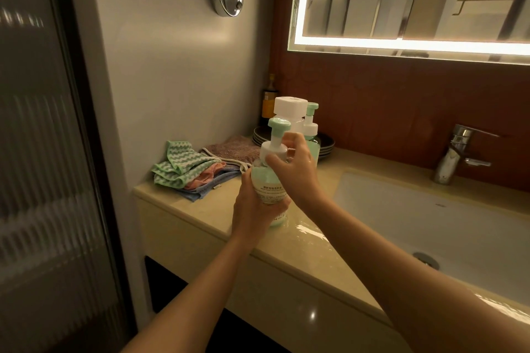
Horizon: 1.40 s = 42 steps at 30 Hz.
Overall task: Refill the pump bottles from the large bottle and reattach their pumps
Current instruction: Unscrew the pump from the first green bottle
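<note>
Green-filled pump bottle (pixel 269 189) is held at the counter's (pixel 200 218) front, sink (pixel 430 223) at three o'clock. Left hand (pixel 252 209) wraps its body as anchor; right hand (pixel 295 169) curls its fingers round the pump collar (pixel 274 150), apparently screwing it home.

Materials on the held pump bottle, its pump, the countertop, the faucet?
pump bottle: translucent plastic, probably; green liquid shows through.
pump: matte white-and-green plastic, by its look.
countertop: glossy beige stone or stone-look; sharp reflections.
faucet: chromed metal, mirror highlights.

Beige vanity counter (pixel 183 209); lit mirror (pixel 401 8); white sink (pixel 430 223); chrome tap (pixel 456 152)
</note>
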### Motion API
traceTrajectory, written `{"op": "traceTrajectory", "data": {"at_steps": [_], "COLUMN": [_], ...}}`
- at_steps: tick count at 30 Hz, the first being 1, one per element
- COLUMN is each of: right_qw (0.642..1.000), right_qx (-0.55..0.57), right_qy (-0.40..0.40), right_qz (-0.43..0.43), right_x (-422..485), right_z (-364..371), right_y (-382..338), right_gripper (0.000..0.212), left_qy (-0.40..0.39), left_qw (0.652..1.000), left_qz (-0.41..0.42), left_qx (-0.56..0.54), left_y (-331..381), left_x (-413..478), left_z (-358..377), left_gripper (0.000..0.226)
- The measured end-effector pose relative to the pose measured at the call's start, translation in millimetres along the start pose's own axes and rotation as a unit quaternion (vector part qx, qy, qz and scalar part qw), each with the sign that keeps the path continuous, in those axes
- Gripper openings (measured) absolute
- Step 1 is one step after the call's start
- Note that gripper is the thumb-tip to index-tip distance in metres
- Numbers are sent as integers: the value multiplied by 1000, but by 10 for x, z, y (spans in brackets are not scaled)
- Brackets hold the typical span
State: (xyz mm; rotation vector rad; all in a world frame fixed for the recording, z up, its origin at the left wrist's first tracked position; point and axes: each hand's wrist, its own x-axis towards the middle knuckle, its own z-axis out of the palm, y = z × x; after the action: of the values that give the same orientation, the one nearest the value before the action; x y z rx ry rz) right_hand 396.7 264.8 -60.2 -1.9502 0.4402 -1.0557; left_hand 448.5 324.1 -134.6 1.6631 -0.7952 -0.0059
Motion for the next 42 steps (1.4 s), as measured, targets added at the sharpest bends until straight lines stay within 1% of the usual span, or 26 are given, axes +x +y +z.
{"op": "traceTrajectory", "data": {"at_steps": [2,4,7,10,12,15,18,23,31,36,42], "right_qw": [1000,1000,999,999,999,999,999,999,1000,999,991], "right_qx": [8,-11,-42,-40,-21,13,16,-20,-26,30,84], "right_qy": [-18,-25,12,34,27,-11,-37,-8,-7,29,102], "right_qz": [-1,-2,-1,9,20,31,32,38,11,-5,-35], "right_x": [-15,-15,-3,22,23,4,-10,16,28,117,275], "right_z": [5,29,47,46,49,32,26,45,-8,-91,-375], "right_y": [1,22,37,44,46,31,33,92,59,-73,-268], "right_gripper": [49,54,57,56,56,55,59,57,54,52,37], "left_qy": [1,3,3,2,3,6,8,10,5,9,36], "left_qw": [1000,1000,1000,1000,1000,1000,1000,1000,1000,1000,998], "left_qz": [1,0,-8,-11,-6,5,4,-4,0,7,26], "left_qx": [6,8,13,13,10,10,12,-7,-6,-28,-33], "left_y": [0,-2,-10,-3,1,3,-4,-34,-28,-68,-95], "left_x": [1,8,23,24,20,14,17,21,25,26,35], "left_z": [2,5,13,12,10,12,17,19,18,17,23], "left_gripper": [88,90,90,90,90,91,91,87,84,83,85]}}
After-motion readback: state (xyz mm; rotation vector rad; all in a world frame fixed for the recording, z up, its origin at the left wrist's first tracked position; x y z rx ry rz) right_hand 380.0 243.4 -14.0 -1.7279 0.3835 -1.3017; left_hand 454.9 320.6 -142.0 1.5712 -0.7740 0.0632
